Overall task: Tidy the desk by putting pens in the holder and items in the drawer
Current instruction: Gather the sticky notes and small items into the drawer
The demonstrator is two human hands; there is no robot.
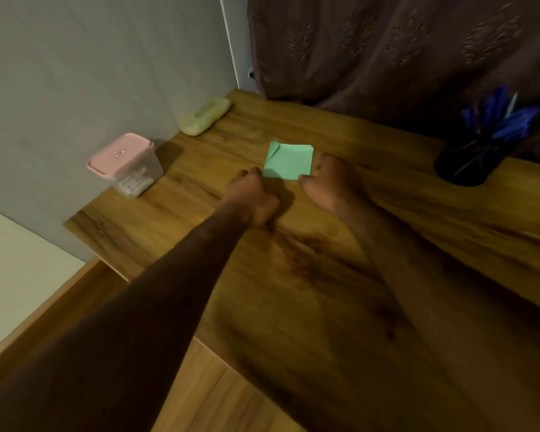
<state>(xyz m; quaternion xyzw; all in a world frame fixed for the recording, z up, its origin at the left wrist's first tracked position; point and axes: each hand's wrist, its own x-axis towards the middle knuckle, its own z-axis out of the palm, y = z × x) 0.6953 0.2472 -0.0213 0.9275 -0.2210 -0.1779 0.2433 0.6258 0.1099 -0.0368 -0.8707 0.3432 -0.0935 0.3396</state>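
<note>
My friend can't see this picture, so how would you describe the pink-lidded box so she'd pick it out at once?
Find the wooden desk and follow its left edge along the grey wall. Nearer the viewer than the pale yellow case stands a small clear plastic box. It alone has a pink lid, unlike the flat green paper and the black pen holder.

The fingertips of the left hand (pixel 251 194) and the right hand (pixel 331 182) curled out of sight at the near corners of the green paper (pixel 289 162), so any grip could not be told. Blur smeared the pens (pixel 499 120) in the black holder (pixel 463 165). The label (pixel 119 155) on the pink-lidded container (pixel 125 165) was too small to read, its contents indistinct.
</note>
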